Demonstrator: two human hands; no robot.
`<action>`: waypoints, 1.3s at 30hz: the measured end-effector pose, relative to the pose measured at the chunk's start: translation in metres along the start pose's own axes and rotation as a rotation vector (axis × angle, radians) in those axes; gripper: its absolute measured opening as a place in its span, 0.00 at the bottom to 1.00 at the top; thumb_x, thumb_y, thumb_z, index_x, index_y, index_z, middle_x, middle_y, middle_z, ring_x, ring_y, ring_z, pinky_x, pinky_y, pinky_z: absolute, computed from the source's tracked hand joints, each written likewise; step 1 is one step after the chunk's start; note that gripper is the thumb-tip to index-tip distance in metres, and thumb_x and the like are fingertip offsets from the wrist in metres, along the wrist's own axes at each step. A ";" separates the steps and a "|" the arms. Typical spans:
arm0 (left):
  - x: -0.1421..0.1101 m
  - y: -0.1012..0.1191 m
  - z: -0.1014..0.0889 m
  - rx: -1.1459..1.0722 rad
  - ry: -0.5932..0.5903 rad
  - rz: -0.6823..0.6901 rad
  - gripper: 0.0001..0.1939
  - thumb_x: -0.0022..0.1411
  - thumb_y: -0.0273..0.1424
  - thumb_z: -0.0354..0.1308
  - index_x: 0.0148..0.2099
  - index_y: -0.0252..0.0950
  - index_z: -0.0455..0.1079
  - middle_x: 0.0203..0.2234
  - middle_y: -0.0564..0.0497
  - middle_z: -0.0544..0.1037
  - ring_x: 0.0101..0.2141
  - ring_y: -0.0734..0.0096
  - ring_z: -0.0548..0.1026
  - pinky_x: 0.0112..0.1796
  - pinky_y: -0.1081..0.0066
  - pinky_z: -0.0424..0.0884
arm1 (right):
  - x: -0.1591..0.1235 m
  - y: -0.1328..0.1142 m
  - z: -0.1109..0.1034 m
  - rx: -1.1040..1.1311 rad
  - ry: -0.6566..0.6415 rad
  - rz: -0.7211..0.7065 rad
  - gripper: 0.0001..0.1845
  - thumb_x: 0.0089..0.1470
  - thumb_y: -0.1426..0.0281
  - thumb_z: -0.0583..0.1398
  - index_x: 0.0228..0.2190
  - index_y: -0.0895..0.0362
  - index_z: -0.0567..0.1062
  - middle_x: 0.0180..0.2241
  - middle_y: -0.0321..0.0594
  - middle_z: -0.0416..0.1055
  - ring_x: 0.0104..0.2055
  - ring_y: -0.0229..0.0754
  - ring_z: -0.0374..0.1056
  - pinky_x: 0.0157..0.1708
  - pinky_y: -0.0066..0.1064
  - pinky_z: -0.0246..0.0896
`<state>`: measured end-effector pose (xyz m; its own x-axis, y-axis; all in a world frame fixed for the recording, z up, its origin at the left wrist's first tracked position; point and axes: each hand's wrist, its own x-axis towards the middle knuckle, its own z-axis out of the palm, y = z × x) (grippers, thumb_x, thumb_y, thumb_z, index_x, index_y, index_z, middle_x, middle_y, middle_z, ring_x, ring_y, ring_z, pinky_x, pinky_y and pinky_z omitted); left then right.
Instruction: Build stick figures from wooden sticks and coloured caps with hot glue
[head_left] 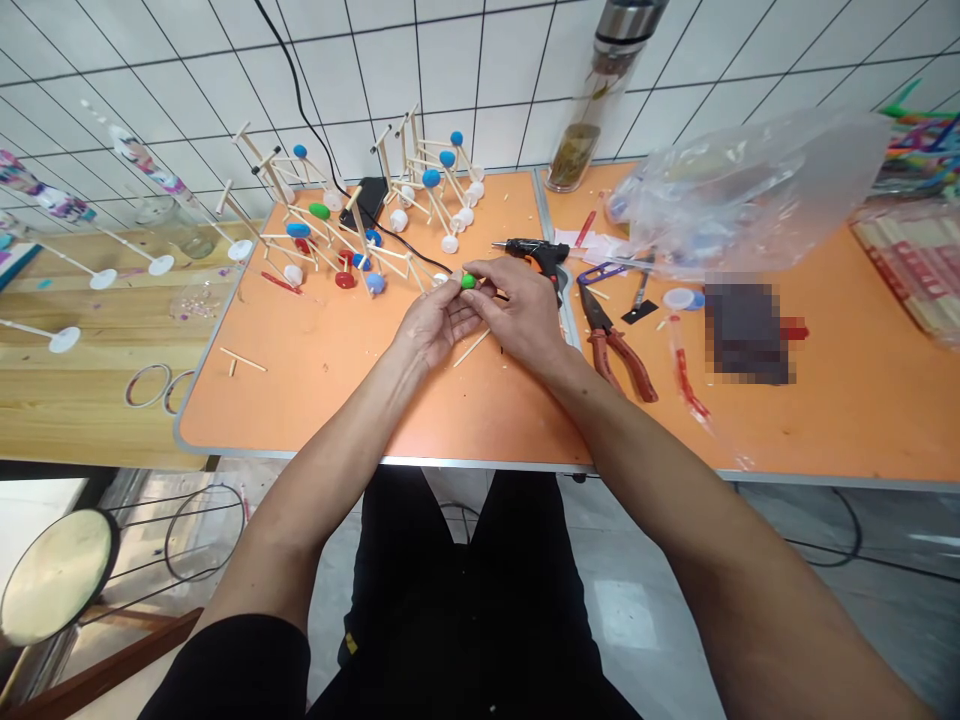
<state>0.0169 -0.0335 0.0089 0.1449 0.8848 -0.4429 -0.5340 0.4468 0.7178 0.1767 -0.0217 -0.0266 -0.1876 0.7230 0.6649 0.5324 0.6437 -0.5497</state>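
Observation:
In front of me, my left hand [444,318] and my right hand [519,305] meet over the orange table. Between their fingertips is a small round green bottle cap [468,281], pinched by both. My left palm faces up with its fingers curled; my right hand closes over from the other side. Just below them lies a thin wooden stick [472,347]. Beyond my right hand rests a black and orange glue gun [536,255], partly hidden by it. To the left stand frames of wooden sticks [330,245] with blue, white, red and green caps.
Red-handled pliers [616,345] lie right of my right hand, near a blue utility knife [600,272]. A clear plastic bag [750,190] and a glass flask [581,125] stand at the back. Short sticks [244,360] lie at left. A black cord [300,90] crosses the table.

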 end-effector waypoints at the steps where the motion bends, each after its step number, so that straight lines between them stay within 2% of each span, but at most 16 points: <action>1: 0.000 0.000 -0.001 0.008 0.005 0.001 0.12 0.80 0.41 0.71 0.46 0.37 0.84 0.39 0.46 0.93 0.46 0.67 0.92 0.62 0.67 0.82 | 0.000 0.000 0.000 0.009 -0.006 0.001 0.16 0.73 0.66 0.65 0.56 0.48 0.89 0.54 0.45 0.89 0.57 0.57 0.83 0.61 0.50 0.78; 7: 0.001 -0.002 -0.002 0.022 -0.015 0.015 0.18 0.77 0.49 0.74 0.49 0.38 0.86 0.44 0.44 0.94 0.49 0.63 0.93 0.60 0.67 0.84 | 0.002 0.002 -0.003 0.026 0.005 0.026 0.15 0.77 0.60 0.64 0.53 0.49 0.90 0.52 0.46 0.89 0.54 0.56 0.84 0.59 0.49 0.79; 12: 0.001 -0.001 -0.002 0.005 -0.010 0.007 0.15 0.79 0.45 0.73 0.49 0.37 0.85 0.42 0.45 0.94 0.47 0.66 0.92 0.59 0.68 0.84 | 0.000 0.002 -0.002 -0.002 0.037 -0.004 0.19 0.78 0.56 0.65 0.60 0.47 0.89 0.57 0.47 0.89 0.60 0.58 0.84 0.64 0.53 0.79; 16: 0.002 -0.001 -0.002 -0.024 0.013 -0.012 0.13 0.78 0.42 0.74 0.47 0.37 0.84 0.37 0.47 0.92 0.45 0.67 0.92 0.61 0.68 0.83 | -0.002 0.001 0.000 -0.009 0.008 0.010 0.20 0.82 0.55 0.60 0.57 0.45 0.91 0.56 0.45 0.89 0.60 0.57 0.84 0.64 0.51 0.79; 27: 0.001 -0.003 -0.001 0.000 -0.017 -0.013 0.16 0.79 0.46 0.73 0.50 0.37 0.85 0.40 0.46 0.93 0.47 0.65 0.92 0.61 0.67 0.84 | -0.002 0.003 0.000 -0.050 0.027 -0.003 0.20 0.82 0.56 0.60 0.59 0.47 0.90 0.55 0.46 0.89 0.59 0.57 0.84 0.64 0.51 0.79; 33: 0.003 -0.004 -0.002 -0.010 -0.054 -0.003 0.14 0.79 0.44 0.74 0.50 0.38 0.85 0.39 0.47 0.93 0.44 0.67 0.92 0.59 0.68 0.85 | -0.001 0.003 -0.001 -0.065 0.009 0.003 0.18 0.80 0.58 0.60 0.56 0.48 0.89 0.54 0.47 0.89 0.59 0.59 0.84 0.63 0.53 0.79; 37: 0.002 -0.004 -0.002 -0.013 -0.061 0.013 0.11 0.80 0.41 0.73 0.49 0.37 0.86 0.42 0.46 0.94 0.45 0.68 0.92 0.60 0.68 0.84 | -0.001 0.002 0.000 -0.055 0.023 0.016 0.18 0.77 0.59 0.63 0.59 0.48 0.88 0.55 0.47 0.89 0.59 0.59 0.83 0.63 0.54 0.79; 39: 0.001 -0.004 -0.001 -0.007 -0.057 0.007 0.12 0.79 0.41 0.74 0.49 0.37 0.86 0.42 0.45 0.94 0.46 0.67 0.93 0.60 0.68 0.84 | -0.002 0.002 0.000 -0.060 0.031 0.005 0.17 0.76 0.61 0.62 0.58 0.48 0.88 0.55 0.47 0.89 0.58 0.58 0.83 0.62 0.52 0.79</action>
<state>0.0181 -0.0345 0.0052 0.1883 0.8939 -0.4068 -0.5407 0.4401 0.7169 0.1776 -0.0219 -0.0290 -0.1594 0.7172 0.6784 0.5822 0.6232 -0.5221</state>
